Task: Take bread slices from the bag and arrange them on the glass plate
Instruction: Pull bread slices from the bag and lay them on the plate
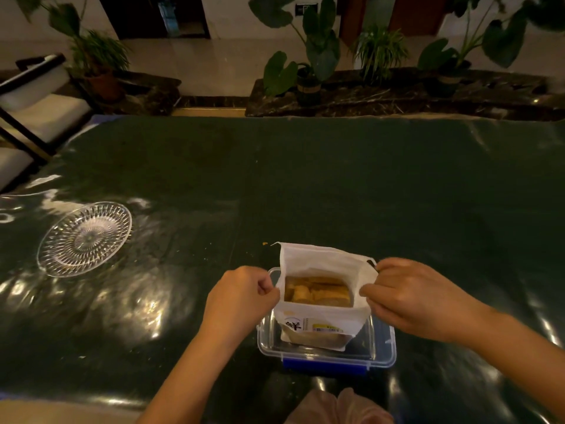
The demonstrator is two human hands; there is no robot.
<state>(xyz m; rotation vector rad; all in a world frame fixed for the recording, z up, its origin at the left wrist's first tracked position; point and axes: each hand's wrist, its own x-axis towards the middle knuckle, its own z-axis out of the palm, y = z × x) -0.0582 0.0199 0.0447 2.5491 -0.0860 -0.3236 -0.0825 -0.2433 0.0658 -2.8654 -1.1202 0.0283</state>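
Dark glossy table [305, 185], head view: left hand [241, 296] and right hand [412, 296] each pinch a side of the white bag [321, 319] mouth, bread slices [316, 292] inside, glass plate [84, 238] well apart left and bare — widen evenly, avoid tipping it in the clear container [382, 347].

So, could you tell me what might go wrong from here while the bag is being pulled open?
The left hand and right hand stretch the white paper bread bag apart at its mouth; the thin paper might tear. The bag stands loosely in a clear plastic box with a blue clip, so it could tip. The round cut-glass plate lies well off to the left, so bread slices may shed crumbs during the carry.
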